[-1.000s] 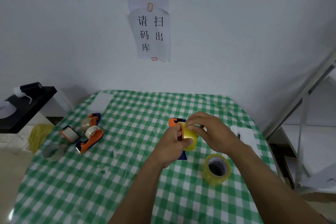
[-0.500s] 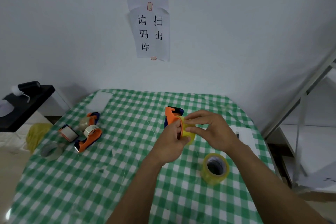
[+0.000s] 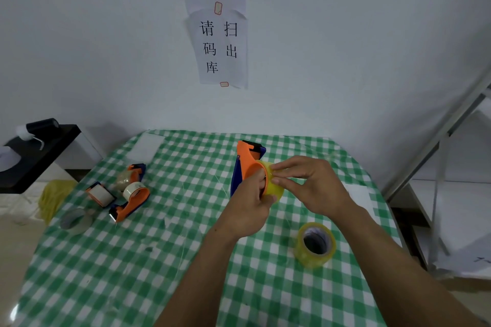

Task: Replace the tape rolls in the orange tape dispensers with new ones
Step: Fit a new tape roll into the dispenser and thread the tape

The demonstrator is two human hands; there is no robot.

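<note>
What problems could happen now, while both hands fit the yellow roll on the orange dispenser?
1. The yellow tape roll is pinched only by the right hand fingertips, so it might slip off the orange and blue tape dispenser.
2. The left hand holds the dispenser in the air; it may tilt.

Paper signs (image 3: 218, 21) hang above checked tablecloth (image 3: 132, 260).
</note>
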